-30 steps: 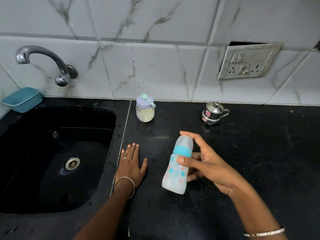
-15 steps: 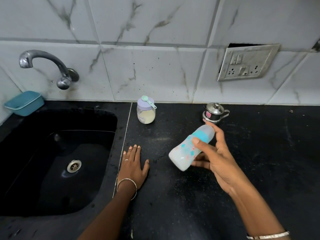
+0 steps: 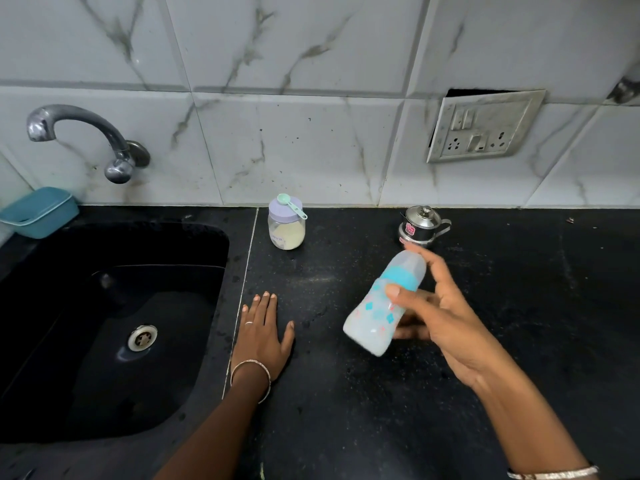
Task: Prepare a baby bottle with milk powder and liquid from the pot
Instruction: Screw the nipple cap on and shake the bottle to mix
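Observation:
My right hand grips a capped baby bottle with a teal ring and a milky white fill, held above the black counter and tilted with its cap up to the right. My left hand lies flat, fingers spread, on the counter beside the sink edge. A jar of milk powder with a lilac lid stands at the back by the wall, a teal scoop lying across the lid. A small lidded steel pot stands at the back, just beyond the bottle's cap.
A black sink with a steel drain fills the left side, with a chrome tap above it and a teal tub at its back corner. A switch and socket plate hangs loose on the tiled wall.
The bottle went from nearly upright to tilted, cap swung up and right towards the pot, and stays tilted now. My left hand has stayed flat on the counter.

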The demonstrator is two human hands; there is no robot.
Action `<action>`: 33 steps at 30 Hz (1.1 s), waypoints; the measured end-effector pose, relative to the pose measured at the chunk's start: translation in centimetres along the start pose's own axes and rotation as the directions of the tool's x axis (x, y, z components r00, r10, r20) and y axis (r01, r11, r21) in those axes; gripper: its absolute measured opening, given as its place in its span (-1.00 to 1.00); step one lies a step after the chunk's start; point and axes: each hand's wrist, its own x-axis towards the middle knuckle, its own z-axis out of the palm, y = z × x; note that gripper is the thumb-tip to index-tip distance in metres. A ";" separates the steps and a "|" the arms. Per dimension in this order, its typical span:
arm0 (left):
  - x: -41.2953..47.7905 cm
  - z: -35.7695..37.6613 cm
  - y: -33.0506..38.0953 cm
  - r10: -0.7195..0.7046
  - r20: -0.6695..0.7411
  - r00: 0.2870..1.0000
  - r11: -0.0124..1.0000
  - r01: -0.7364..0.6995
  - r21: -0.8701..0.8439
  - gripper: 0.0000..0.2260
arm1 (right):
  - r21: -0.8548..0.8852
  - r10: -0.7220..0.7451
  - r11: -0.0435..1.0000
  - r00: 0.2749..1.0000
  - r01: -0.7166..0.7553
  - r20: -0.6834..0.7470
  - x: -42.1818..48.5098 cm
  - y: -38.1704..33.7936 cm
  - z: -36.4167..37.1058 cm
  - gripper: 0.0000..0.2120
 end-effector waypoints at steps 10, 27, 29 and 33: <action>-0.1 -0.2 0.1 0.007 -0.005 1.000 1.000 -0.007 -0.008 -0.41 | 0.015 -0.008 1.000 1.000 0.008 -0.003 -0.2 0.1 0.6 -0.32; -0.1 -0.4 0.1 0.005 0.001 1.000 1.000 -0.005 -0.019 -0.41 | -0.020 0.033 0.999 0.998 -0.032 0.059 0.2 0.2 1.5 -0.17; -0.1 -0.3 0.1 0.003 -0.002 1.000 1.000 -0.003 -0.026 -0.40 | 0.019 -0.001 1.000 1.000 0.001 -0.004 0.5 0.5 1.6 -0.23; -0.1 -0.4 0.2 0.004 -0.003 1.000 1.000 -0.004 -0.030 -0.40 | 0.011 -0.018 1.000 0.999 0.019 -0.035 0.9 1.1 1.7 -0.37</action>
